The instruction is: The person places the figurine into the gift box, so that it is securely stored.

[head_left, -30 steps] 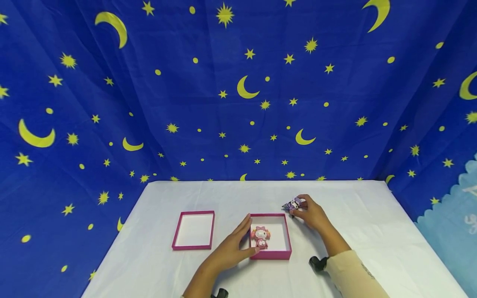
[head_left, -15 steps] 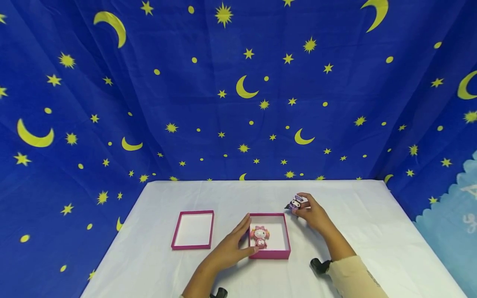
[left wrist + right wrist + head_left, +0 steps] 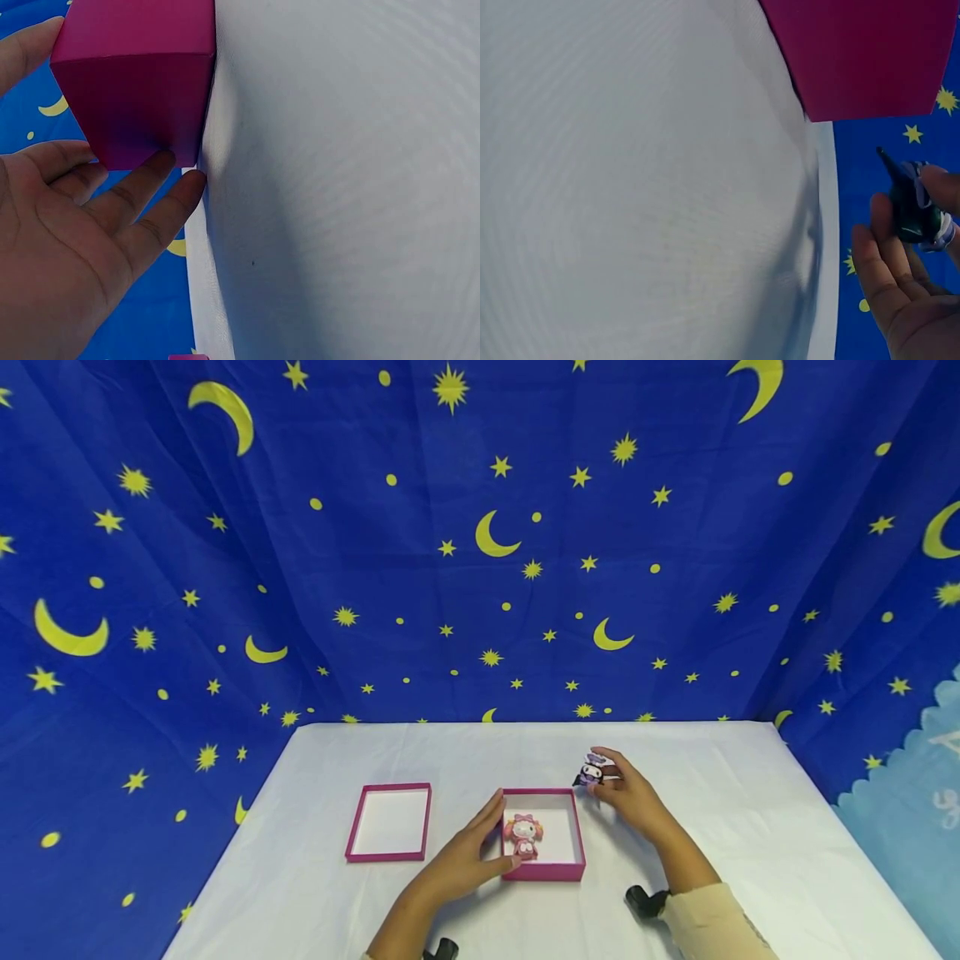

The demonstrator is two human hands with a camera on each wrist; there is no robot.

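My right hand (image 3: pixel 630 793) holds a small purple, white and black toy figurine (image 3: pixel 591 771) above the table, at the box's back right corner. Seen in the right wrist view, the figurine (image 3: pixel 915 206) is near the thumb and fingertips, its dark pointed end sticking out. My left hand (image 3: pixel 465 860) rests against the left side of a magenta square box (image 3: pixel 543 872), thumb at the front rim, fingers straight along the outer wall. Inside, toward the left, lies a pink figurine (image 3: pixel 523 837) with a bow. The left wrist view shows fingertips on the box wall (image 3: pixel 135 105).
A shallow magenta lid (image 3: pixel 386 858) with a white inside lies left of the box. White cloth covers the table (image 3: pixel 465 756). Behind it hangs a blue curtain (image 3: pixel 420 568) with yellow moons and stars. Black camera mounts (image 3: pixel 645 902) are on both wrists.
The figurine in my right hand has turned more upright, with small shifts of the fingers. My left hand, the box and the pink figurine stay in place.
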